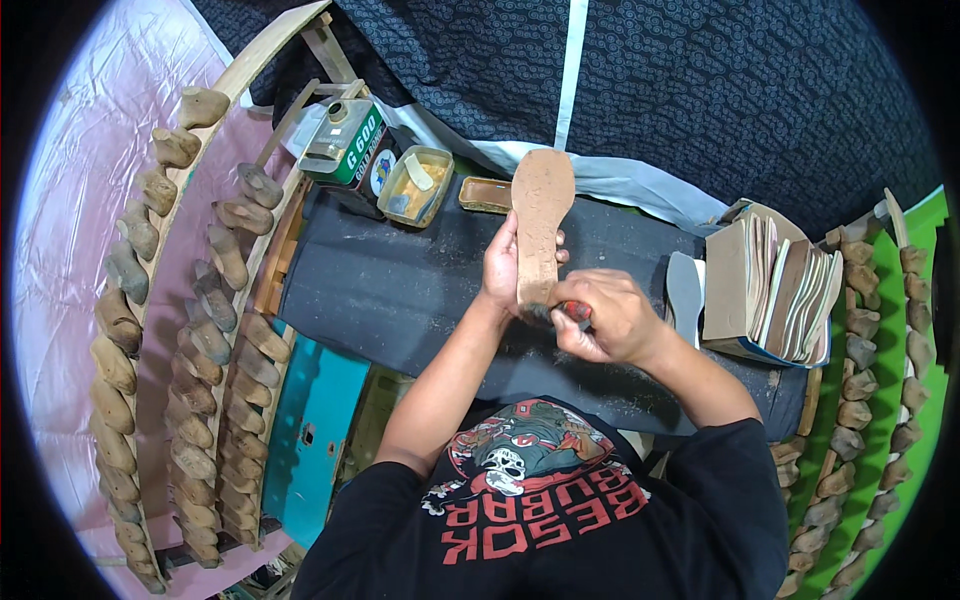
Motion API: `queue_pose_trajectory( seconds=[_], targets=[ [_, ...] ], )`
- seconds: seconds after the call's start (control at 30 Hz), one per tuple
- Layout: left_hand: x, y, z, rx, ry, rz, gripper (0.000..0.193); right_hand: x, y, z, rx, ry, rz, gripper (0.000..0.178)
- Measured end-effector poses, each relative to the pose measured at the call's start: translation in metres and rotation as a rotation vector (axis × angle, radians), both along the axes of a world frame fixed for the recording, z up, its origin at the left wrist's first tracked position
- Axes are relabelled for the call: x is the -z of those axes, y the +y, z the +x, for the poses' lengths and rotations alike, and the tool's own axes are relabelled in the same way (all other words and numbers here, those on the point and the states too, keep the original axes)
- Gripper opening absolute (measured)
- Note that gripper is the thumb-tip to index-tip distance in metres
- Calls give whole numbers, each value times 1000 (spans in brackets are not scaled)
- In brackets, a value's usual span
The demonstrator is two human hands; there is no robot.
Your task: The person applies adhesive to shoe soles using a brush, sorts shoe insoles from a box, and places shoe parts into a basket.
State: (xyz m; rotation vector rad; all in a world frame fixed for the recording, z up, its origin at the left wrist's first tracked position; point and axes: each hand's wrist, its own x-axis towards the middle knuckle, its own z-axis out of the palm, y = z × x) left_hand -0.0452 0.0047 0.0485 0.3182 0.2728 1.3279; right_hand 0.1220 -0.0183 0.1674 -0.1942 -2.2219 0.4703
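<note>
A tan, sole-shaped insole [543,200] stands lengthwise in front of me, its wide end pointing away. My left hand [502,262] is closed around its narrower middle, thumb on the left edge and fingertips showing at the right. My right hand [615,315] grips a small red-handled brush [575,311]. The brush's dark end lies against the insole's near heel end; its tip is partly hidden by the fingers. Faint marks show on the insole's upper face.
A dark-topped table [390,270] lies below. At its back left stand a green-and-white metal can [345,150], a tub of yellowish paste [418,187] and a shallow tray [485,194]. On the right, a box [735,290] holds several soles. Racks of wooden shoe lasts [115,365] flank both sides.
</note>
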Motion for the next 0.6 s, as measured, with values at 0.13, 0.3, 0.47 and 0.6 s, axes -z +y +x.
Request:
queue_pose_trajectory(
  seconds=[0.13, 0.3, 0.47, 0.6],
  targets=[
    [-4, -1, 2, -11, 33, 2, 53, 4, 10, 0, 21, 29, 5, 17],
    [-22, -8, 15, -65, 12, -31, 56, 3, 23, -3, 279, 22, -105, 13],
    [4, -2, 3, -13, -6, 40, 55, 2, 6, -2, 133, -17, -44, 16],
    [12, 7, 2, -27, 30, -6, 56, 8, -3, -2, 104, -30, -142, 11]
  ],
)
